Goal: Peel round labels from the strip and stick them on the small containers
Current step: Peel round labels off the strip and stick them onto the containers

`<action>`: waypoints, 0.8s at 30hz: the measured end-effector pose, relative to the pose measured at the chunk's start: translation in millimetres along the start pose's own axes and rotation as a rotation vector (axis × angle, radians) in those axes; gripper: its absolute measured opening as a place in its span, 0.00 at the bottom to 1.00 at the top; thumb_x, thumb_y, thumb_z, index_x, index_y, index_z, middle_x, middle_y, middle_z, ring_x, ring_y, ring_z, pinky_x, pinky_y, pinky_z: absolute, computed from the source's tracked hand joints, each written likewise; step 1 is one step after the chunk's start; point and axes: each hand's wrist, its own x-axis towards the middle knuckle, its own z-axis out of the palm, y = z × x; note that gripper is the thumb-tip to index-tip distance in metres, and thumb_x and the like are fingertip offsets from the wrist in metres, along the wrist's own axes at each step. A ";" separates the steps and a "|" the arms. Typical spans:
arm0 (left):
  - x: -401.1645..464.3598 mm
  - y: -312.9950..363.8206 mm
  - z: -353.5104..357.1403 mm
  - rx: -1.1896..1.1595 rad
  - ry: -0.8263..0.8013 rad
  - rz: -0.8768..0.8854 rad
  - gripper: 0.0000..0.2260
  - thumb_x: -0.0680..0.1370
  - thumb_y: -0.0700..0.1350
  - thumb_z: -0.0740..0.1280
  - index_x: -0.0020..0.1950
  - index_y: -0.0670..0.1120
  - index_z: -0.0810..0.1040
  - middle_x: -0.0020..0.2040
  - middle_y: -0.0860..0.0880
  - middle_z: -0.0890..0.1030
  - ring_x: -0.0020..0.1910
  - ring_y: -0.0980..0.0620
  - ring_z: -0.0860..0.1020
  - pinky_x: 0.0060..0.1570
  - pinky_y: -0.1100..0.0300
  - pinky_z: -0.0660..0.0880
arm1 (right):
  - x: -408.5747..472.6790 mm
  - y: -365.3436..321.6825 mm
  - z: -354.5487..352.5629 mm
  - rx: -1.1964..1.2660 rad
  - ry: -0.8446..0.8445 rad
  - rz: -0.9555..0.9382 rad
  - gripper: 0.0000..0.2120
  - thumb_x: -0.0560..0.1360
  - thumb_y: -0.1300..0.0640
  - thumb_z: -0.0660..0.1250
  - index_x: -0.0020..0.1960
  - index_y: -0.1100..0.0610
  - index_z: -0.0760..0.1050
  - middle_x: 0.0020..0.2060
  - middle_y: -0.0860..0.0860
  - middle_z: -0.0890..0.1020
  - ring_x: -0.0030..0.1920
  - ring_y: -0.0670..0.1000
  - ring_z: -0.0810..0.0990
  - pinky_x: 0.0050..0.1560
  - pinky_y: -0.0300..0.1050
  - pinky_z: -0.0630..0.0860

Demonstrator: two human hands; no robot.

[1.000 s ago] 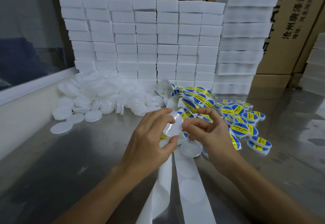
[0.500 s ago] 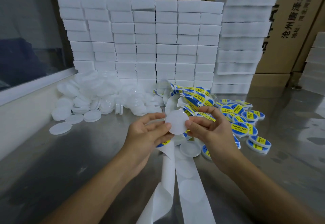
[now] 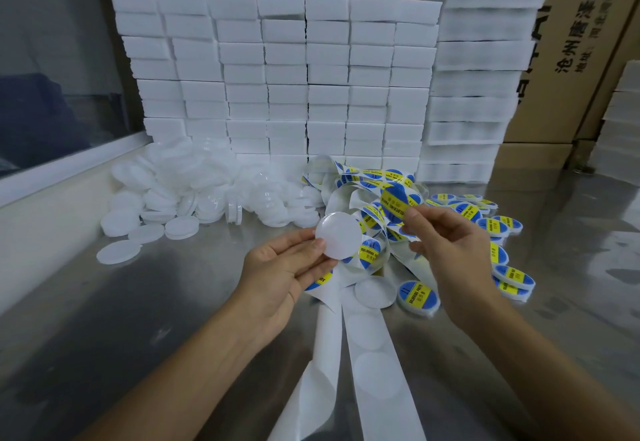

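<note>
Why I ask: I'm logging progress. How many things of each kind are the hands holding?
Container: 1, blank, in the left hand
Label: 1, in the right hand
Total: 2

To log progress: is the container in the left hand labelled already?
Not labelled: the container shows a plain white face; the right hand holds the label apart.

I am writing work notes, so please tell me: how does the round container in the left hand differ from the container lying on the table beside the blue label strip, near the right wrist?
The held container is plain white with no label; the labelled container carries a blue and yellow sticker. The left hand pinches the first one at its edge, tilted up above the table; the second lies flat on it, untouched. Both are small, flat and round.
</note>
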 end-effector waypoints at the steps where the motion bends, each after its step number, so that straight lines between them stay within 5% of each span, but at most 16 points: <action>1: 0.1 0.0 -0.1 -0.001 0.005 -0.002 0.06 0.63 0.35 0.73 0.39 0.40 0.85 0.44 0.39 0.85 0.43 0.44 0.85 0.40 0.58 0.81 | 2.1 -1.8 -2.5 0.031 0.011 0.040 0.01 0.73 0.58 0.72 0.44 0.53 0.83 0.37 0.48 0.86 0.39 0.44 0.84 0.37 0.36 0.78; 7: -0.4 0.5 2.2 0.002 0.035 0.001 0.15 0.63 0.36 0.73 0.49 0.36 0.81 0.45 0.39 0.85 0.43 0.44 0.85 0.41 0.57 0.82 | 3.3 -3.4 -2.3 0.179 -0.127 0.255 0.05 0.72 0.58 0.72 0.39 0.52 0.86 0.36 0.50 0.85 0.38 0.44 0.83 0.40 0.36 0.79; 24: -4.9 2.3 4.8 0.026 0.025 0.000 0.20 0.60 0.36 0.74 0.51 0.34 0.79 0.43 0.37 0.85 0.42 0.44 0.85 0.39 0.58 0.81 | -14.8 -0.8 11.2 -0.008 -0.307 0.079 0.06 0.72 0.64 0.73 0.38 0.56 0.84 0.34 0.52 0.86 0.30 0.44 0.79 0.34 0.34 0.76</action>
